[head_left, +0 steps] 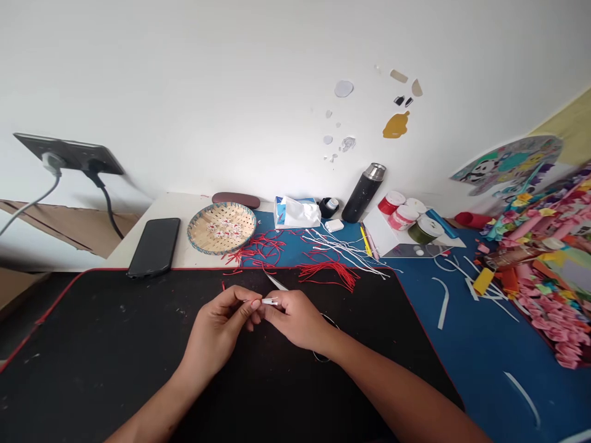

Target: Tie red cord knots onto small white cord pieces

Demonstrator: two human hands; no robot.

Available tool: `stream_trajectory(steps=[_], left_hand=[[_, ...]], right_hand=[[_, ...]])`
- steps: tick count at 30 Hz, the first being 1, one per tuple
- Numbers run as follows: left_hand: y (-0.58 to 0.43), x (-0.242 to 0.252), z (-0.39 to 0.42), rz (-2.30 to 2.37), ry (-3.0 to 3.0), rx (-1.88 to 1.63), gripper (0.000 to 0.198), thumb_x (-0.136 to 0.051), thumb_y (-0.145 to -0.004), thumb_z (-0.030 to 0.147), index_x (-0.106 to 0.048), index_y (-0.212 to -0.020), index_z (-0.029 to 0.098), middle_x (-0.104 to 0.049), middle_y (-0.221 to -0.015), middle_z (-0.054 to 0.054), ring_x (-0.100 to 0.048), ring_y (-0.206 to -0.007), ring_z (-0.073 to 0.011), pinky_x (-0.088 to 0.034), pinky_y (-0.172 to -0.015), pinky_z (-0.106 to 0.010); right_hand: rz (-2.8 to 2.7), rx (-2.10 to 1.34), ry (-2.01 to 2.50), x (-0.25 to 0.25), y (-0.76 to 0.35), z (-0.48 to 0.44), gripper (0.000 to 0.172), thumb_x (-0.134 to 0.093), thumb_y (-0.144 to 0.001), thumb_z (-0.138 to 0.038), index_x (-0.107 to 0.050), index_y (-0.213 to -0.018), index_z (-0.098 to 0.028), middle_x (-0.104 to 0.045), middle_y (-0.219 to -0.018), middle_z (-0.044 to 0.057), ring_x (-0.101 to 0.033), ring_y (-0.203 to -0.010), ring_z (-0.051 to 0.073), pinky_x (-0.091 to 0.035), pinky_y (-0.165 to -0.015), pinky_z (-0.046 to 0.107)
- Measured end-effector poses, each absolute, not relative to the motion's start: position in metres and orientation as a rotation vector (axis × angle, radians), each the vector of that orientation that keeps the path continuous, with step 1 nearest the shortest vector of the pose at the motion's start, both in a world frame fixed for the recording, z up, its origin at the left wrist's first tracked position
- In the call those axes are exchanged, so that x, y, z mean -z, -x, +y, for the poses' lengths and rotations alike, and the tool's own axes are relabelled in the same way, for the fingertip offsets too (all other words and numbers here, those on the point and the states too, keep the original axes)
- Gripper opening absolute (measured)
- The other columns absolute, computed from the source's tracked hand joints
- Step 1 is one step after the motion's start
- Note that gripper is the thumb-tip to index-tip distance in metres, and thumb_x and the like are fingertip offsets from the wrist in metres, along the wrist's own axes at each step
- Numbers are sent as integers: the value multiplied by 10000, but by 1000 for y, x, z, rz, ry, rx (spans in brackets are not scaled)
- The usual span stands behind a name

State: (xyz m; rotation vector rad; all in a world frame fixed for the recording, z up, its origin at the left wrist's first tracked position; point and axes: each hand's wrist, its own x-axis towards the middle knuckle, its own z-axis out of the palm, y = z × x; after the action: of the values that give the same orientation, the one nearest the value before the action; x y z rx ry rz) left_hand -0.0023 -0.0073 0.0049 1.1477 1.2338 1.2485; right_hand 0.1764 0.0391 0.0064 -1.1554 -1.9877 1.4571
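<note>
Above the black mat [152, 344] my two hands meet, fingers pinched together. My left hand [221, 323] is closed at the left end of a small white piece [269, 301], with a bit of red at its fingertips. The other end of this piece sits between the fingers of my right hand [295, 317], also closed. Just behind the right hand a pale pointed blade [276, 281] sticks out; the hand hides the rest. A thin pale loop [321, 358] shows beside the right wrist, partly covered. Cut red cords [327, 275] lie at the mat's far edge.
Beyond the mat are a phone [154, 246], a woven basket [199, 237] holding small red-and-white pieces, white cords [346, 247], tissues [300, 212] and a black flask [363, 194]. To the right stand cord spools [425, 231] and pink paper flowers [561, 329].
</note>
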Motion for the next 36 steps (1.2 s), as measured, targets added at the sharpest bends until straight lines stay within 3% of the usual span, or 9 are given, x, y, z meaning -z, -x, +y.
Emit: stream_trajectory(steps=[6, 15, 19, 29, 33, 36], left_hand=[[9, 2, -7, 1487, -1355, -1218, 159, -673, -910, 358, -763, -895, 227, -744, -724, -2, -669, -624, -174, -537, -609, -266], [6, 0, -4, 1496, -1301, -1177, 158, -730, -860, 397, -786, -855, 250, -806, -822, -22, -734, -748, -222, -552, -692, -275], [3, -4, -2, 1376, -1168, -1169, 196, -788, -819, 438, -796, -817, 241, -796, -780, -34, -732, -734, -229, -569, -698, -286], [-2, 4, -1, 1199, -893, -1099, 305, -897, -727, 469, -799, -808, 192, -778, -745, -37, -716, -666, -184, -584, -676, -275], [-2, 6, 2, 1153, -714, -1160, 346, -961, -652, 433, -808, -820, 172, -788, -764, -39, -716, -659, -160, -591, -670, -252], [-2, 5, 4, 1126, -579, -1210, 370, -998, -593, 394, -806, -799, 155, -786, -761, -40, -723, -675, -151, -594, -666, -226]], right_hand=[[-1880, -1632, 1154, -2, -175, 29, 216, -634, -960, -283, -753, -834, -155, -590, -651, -36, -463, -572, 96, -316, -541, 222], [-1921, -1491, 1163, -20, -177, 23, 219, -609, -961, -280, -768, -867, -161, -637, -672, -19, -493, -578, 107, -344, -545, 230], [-1891, -1412, 1100, -27, -184, 29, 222, -594, -968, -271, -769, -883, -165, -708, -771, 7, -546, -638, 119, -372, -585, 234], [-1647, -1537, 1144, -20, -183, 48, 262, -606, -965, -389, -701, -868, -165, -447, -518, -74, -394, -452, 90, -325, -487, 224], [-1606, -1487, 1155, -12, -183, 49, 288, -591, -982, -418, -700, -895, -166, -501, -572, -53, -450, -489, 99, -358, -502, 224], [-1683, -1356, 1124, -8, -188, 48, 246, -624, -975, -405, -716, -932, -181, -605, -722, -8, -539, -616, 123, -416, -576, 237]])
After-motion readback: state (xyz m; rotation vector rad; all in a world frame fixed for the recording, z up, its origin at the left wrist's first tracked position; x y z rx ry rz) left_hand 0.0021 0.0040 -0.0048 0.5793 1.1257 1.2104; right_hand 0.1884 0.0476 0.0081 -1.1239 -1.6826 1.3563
